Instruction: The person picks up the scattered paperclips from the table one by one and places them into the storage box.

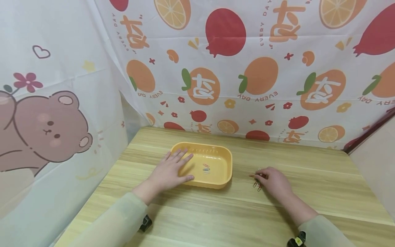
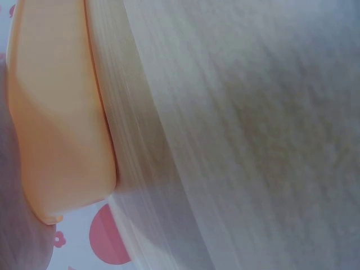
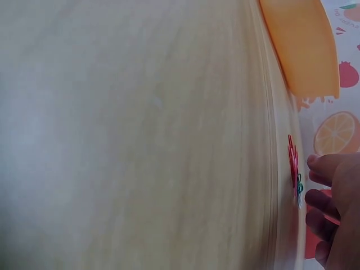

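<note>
My left hand [image 1: 168, 171] lies with its fingers spread over the left end of a yellow plastic tray [image 1: 226, 176], its thumb by the front rim. On the tray's floor lie several paper clips [image 1: 206, 169], pink, blue and pale. Right of the tray, my right hand [image 1: 275, 181] reaches down over a small group of loose paper clips [image 1: 258, 186]. Its loosely bent fingertips [image 3: 313, 160] are close to the red and green clips [image 3: 294, 169], and no clip shows between them in the right wrist view. The hand partly covers the group in the head view.
The wood-grain table [image 1: 197, 216] runs back to a fruit-printed cloth [image 1: 228, 75]. Another cloth with a bear print [image 1: 52, 127] hangs along the left side. A pale panel [image 1: 376, 161] borders the table at right.
</note>
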`<state>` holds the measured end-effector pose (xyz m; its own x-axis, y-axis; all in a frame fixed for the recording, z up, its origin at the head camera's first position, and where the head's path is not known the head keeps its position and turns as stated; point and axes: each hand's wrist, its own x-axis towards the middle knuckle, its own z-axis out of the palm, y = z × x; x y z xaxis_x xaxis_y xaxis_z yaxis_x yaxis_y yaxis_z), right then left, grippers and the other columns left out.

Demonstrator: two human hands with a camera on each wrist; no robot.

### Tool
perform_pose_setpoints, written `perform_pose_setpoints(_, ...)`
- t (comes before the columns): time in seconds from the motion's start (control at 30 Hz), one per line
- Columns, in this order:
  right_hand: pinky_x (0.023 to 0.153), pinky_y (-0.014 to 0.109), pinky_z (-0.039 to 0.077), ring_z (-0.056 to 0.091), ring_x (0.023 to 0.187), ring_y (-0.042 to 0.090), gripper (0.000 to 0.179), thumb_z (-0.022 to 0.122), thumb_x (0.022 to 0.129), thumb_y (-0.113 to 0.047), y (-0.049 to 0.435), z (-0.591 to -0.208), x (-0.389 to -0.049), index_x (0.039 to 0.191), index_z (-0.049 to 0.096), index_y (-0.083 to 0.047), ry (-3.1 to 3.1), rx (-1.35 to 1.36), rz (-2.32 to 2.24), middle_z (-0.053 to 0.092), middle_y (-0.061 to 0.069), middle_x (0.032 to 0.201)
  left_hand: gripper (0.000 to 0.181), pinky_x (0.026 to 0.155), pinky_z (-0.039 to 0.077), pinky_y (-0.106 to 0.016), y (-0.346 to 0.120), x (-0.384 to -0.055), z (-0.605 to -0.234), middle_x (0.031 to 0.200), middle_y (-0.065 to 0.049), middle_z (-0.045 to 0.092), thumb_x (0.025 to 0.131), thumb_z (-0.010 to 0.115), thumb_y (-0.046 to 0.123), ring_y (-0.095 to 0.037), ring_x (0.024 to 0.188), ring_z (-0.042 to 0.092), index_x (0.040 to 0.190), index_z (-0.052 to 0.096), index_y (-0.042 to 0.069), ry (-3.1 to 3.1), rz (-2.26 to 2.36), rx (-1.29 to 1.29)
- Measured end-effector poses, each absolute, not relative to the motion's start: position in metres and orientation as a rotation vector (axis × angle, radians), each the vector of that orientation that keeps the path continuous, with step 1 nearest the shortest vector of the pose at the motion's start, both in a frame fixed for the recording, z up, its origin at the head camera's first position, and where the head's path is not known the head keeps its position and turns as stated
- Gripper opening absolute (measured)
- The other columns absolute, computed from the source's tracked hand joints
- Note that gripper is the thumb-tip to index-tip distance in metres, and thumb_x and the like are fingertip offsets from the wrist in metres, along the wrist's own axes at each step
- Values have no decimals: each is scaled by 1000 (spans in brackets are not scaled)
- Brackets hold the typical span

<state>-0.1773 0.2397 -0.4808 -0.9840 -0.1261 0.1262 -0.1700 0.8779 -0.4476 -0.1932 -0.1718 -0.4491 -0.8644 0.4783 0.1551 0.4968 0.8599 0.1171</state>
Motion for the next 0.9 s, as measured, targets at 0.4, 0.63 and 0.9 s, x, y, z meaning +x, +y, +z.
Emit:
perform_pose_setpoints(0.4, 79, 45, 55, 65, 89, 19, 13, 72, 92, -28, 233, -485, -184, 100, 78, -19, -2970, 302, 643, 68, -5, 94, 82, 120, 12, -55, -172, -193, -449, 163, -5, 23, 90, 54, 69, -30, 150, 20, 156, 33, 26, -2920, -229, -759)
perform_pose_setpoints(0.63, 73, 42, 54, 63, 81, 15, 11, 73, 91, -26, 230, -483, -186, 97, 79, -20, -2973, 315, 609, 65, -7, 88, 83, 120, 13, -55, -172, -193, -450, 164, -5, 23, 89, 55, 69, -30, 150, 20, 157, 32, 26, -2916, -237, -763)
perform_pose_setpoints(0.9, 69, 41, 53, 60, 75, 13, 9, 75, 89, -25, 231, -484, -189, 92, 80, -19, -2959, 366, 554, 62, -6, 84, 83, 120, 12, -56, -172, -193, -450, 164, -4, 22, 89, 55, 69, -30, 150, 18, 157, 32, 26, -2917, -220, -758)
